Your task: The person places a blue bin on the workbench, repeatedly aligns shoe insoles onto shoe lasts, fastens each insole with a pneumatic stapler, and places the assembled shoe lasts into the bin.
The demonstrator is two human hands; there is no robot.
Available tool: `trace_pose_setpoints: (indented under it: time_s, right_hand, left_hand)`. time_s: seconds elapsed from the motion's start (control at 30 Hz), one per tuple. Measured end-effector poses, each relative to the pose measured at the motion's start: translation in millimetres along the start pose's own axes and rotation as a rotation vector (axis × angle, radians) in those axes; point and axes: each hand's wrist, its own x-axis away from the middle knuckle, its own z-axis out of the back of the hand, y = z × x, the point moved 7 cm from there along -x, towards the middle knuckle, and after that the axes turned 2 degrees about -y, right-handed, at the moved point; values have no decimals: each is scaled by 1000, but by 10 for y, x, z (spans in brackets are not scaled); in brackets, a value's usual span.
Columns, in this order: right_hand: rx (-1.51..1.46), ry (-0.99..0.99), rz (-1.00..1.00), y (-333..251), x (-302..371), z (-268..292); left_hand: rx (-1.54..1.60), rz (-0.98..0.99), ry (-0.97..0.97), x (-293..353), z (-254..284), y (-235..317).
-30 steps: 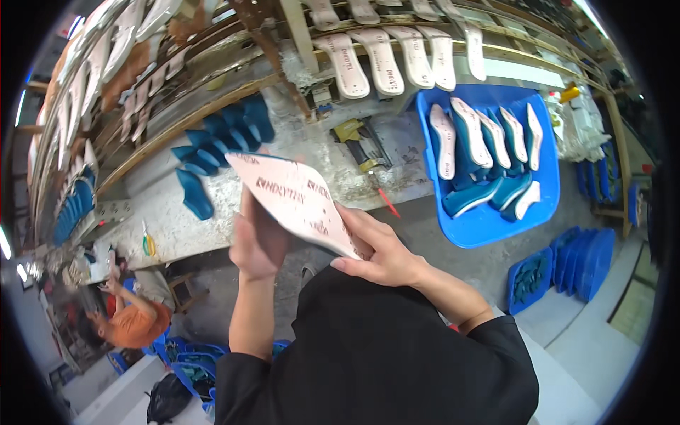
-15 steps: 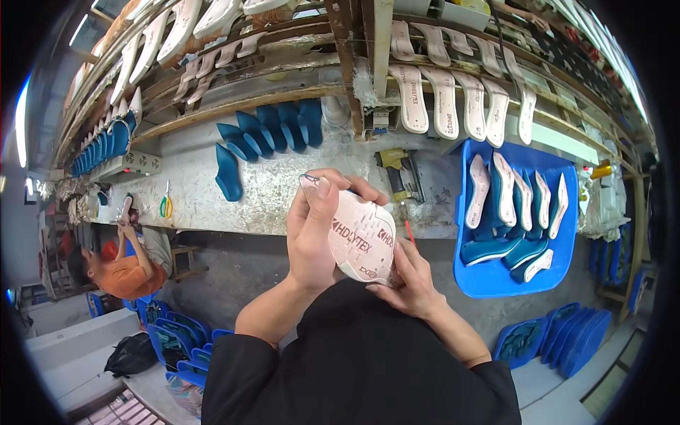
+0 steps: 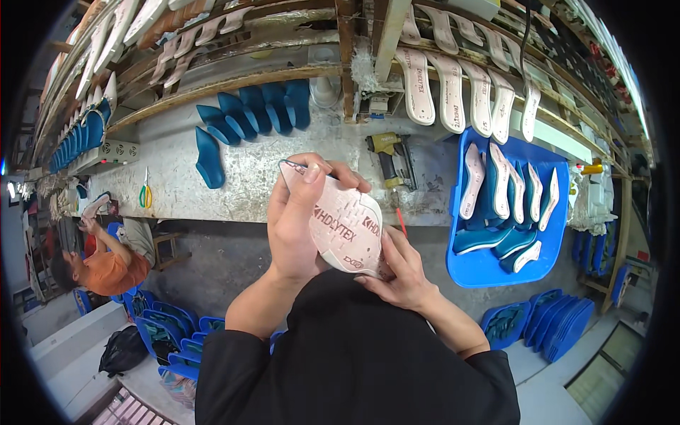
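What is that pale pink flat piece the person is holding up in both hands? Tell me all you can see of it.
The pale pink shoe-insole board is a thin, stiff-looking sheet with a rounded outline, printed with a fine grid and dark red lettering. It is held tilted above the grey workbench, its printed face toward the camera. The left hand grips its upper left edge, thumb on the face; the right hand supports its lower right edge. Its far end is hidden by fingers.

A shoe workshop: racks of insoles [image 3: 453, 88], blue shoe lasts [image 3: 258, 110], a nail gun [image 3: 392, 157] on a workbench [image 3: 212, 180].
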Motion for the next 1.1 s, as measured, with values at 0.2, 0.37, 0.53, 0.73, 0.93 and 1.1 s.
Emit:
trace_pose_setpoints:
  time_s: [0.2, 0.37, 0.53, 0.73, 0.93, 1.1]
  right_hand:
    - [-321, -128, -260, 492, -60, -44]
    - [-702, 63, -933, 2737, 30, -421]
    - [367, -246, -1050, 4112, -119, -840]
    - [60, -130, -1035, 4315, -59, -815]
    - [-694, -332, -1012, 1352, -706, -671]
    - [-663, -465, -1002, 970, -712, -1043]
  left_hand:
    - [1, 55, 98, -334, 440, -141]
    - [131, 100, 256, -457, 1241, -176]
    - [171, 173, 235, -452, 1323, -273]
    - [230, 153, 214, -290, 1610, -121]
    - [-3, 135, 335, -261, 2199, -106]
    - [-129, 198, 387, -318, 2278, -207]
